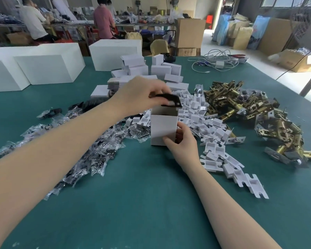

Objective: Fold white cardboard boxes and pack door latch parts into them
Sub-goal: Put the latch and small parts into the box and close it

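1. White cardboard box (162, 129): one, folded, standing upright on the green counter (142, 194) near its middle. Plain white outer faces, brown inner walls visible at the open top. Long axis vertical, mouth facing up.
2. Right hand (182, 144): fingers clamped on the box's lower right corner, thumb across the front face, the others around the right side.
3. Left hand (142, 95): directly above the box mouth, fingers pinched together on a black latch part (170, 99).
4. Black latch part: one, flat and dark, partly hidden by the fingers; long axis roughly horizontal, running left to right, its right end just over the box's rear rim.
5. Brass latch bolts (250, 112): one large heap on the right of the counter, too tangled to count.
6. White card inserts (214, 141): a loose heap between the box and the brass heap, trailing toward the near right; count cannot be told.
7. Clear bagged hardware packets (90, 153): a heap to the left of the box; count cannot be told.
8. Small folded white boxes (151, 69): a pile behind the left hand, at least eight visible.
9. Large white cartons (48, 67): four, at the far left and centre of the counter.
10. Grey cable bundle (215, 62): one, far right.
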A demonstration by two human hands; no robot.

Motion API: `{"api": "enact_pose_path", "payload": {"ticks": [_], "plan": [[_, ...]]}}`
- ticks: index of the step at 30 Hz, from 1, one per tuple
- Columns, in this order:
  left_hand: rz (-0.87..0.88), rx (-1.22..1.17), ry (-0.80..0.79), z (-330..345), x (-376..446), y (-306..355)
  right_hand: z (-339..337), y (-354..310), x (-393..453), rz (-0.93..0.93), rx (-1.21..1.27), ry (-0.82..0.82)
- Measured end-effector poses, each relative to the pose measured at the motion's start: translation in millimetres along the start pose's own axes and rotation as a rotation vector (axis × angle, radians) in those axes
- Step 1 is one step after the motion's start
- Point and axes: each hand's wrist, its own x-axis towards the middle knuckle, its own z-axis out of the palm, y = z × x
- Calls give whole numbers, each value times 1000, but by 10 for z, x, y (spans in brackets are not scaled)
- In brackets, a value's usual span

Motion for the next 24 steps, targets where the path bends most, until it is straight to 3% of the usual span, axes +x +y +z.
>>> {"api": "enact_pose_path", "payload": {"ticks": [3,6,18,24], "plan": [[23,264,-205,33,20,16,7,6,6,-5,-1,6],[-7,343,-259,80,35,12,13,14,10,-8,-3,16],[-198,75,-429,65,243,-119,16,28,48,-73,-64,-1],[-166,163,-499,192,293,-193,25,110,102,7,-4,58]]}}
